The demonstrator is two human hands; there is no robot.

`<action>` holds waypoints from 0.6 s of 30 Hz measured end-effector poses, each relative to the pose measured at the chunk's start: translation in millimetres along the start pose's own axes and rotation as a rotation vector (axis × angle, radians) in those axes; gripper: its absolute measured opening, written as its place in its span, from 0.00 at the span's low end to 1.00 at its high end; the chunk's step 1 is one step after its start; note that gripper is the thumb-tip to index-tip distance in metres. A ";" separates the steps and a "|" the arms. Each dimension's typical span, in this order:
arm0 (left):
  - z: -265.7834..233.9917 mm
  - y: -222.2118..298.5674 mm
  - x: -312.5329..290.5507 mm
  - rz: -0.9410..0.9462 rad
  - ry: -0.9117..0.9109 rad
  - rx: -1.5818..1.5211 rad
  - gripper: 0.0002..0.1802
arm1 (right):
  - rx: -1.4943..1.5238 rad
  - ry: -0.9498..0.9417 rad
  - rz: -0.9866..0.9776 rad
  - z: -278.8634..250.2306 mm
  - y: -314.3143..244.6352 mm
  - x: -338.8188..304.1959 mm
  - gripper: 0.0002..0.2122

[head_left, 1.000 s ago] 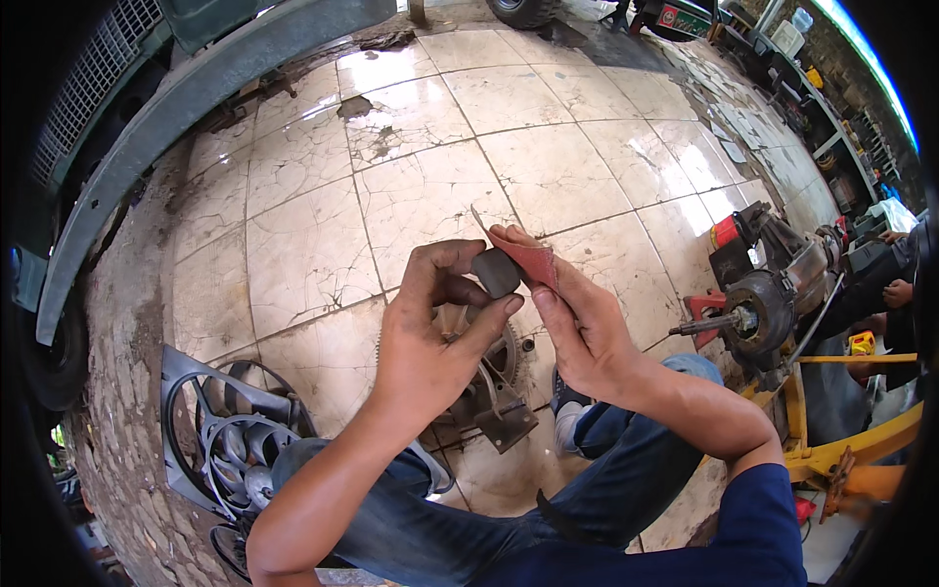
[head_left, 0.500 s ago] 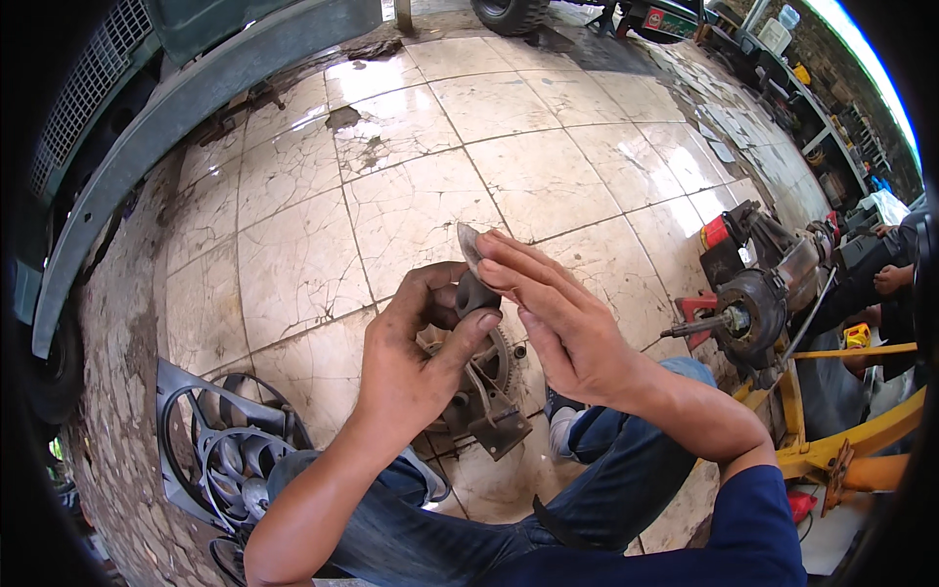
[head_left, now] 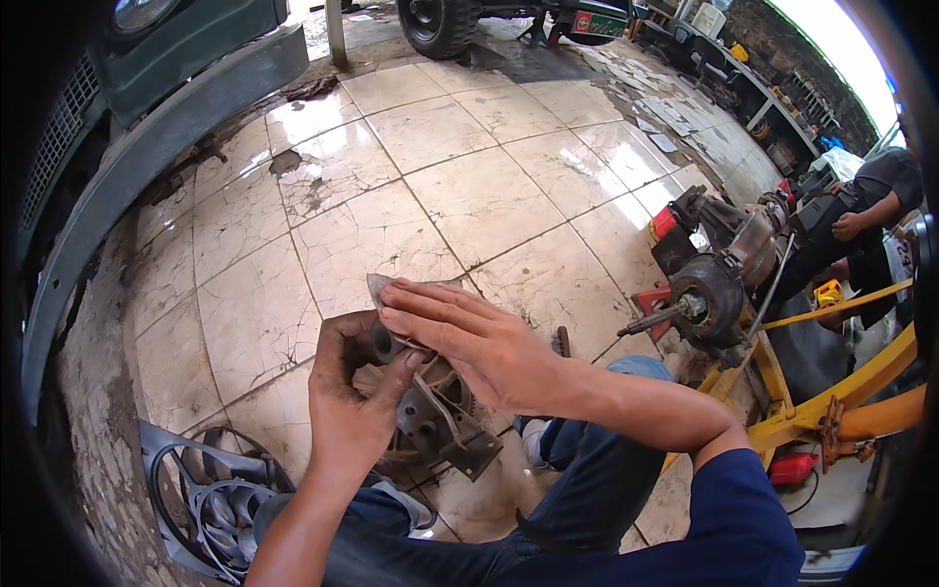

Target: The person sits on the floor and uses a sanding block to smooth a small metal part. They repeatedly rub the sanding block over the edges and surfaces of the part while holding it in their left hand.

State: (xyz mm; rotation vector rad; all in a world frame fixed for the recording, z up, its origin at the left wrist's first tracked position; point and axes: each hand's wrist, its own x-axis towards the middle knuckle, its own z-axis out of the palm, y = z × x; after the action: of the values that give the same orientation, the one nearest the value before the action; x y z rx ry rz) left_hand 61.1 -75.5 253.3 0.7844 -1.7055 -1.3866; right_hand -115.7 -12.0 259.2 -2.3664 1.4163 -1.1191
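Note:
My left hand point(head_left: 342, 396) is closed around a short, dark, hollow metal cylinder point(head_left: 382, 342), with the thumb along its near side. Flat fingers of my right hand point(head_left: 479, 342) press a piece of thin grey sheet point(head_left: 376, 285), which looks like sandpaper, onto the top of the cylinder. The sheet's pointed corner sticks out past the fingertips; most of it is hidden under them. Below both hands, a greasy metal assembly point(head_left: 460, 438) with a toothed gear and a flat bracket lies on the floor between my legs.
A grey fan shroud point(head_left: 201, 489) lies by my left knee. To the right, a large gear housing with a shaft point(head_left: 709, 298) stands near a yellow frame point(head_left: 782, 421). A co-worker point(head_left: 871, 210) is beyond it. A vehicle bumper point(head_left: 166, 117) curves along the left over cracked tiles point(head_left: 460, 205).
The view has turned right, so the scene shifts left. My right hand has slid forward over the cylinder and lies flatter on it, carrying the grey sheet. My left hand keeps its hold.

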 end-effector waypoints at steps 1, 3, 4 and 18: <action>-0.3 -0.4 0.1 0.014 -0.007 0.051 0.20 | -0.021 -0.003 0.003 -0.2 -1.1 -1.0 0.31; -6.3 -2.0 6.6 -0.001 0.010 0.060 0.20 | -0.067 -0.010 0.003 -2.4 -3.3 -0.8 0.31; -8.8 -2.0 8.4 -0.006 0.019 0.064 0.20 | -0.067 -0.006 0.008 -1.7 -2.7 -0.8 0.31; -14.0 -9.8 4.6 -0.026 -0.050 0.168 0.21 | -0.066 -0.118 0.008 -0.3 0.9 1.8 0.34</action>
State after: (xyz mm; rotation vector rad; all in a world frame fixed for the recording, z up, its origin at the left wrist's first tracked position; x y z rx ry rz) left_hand 70.8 -88.3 245.9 0.8739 -1.8756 -1.3021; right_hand -116.1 -13.9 259.9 -2.4248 1.4421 -0.9272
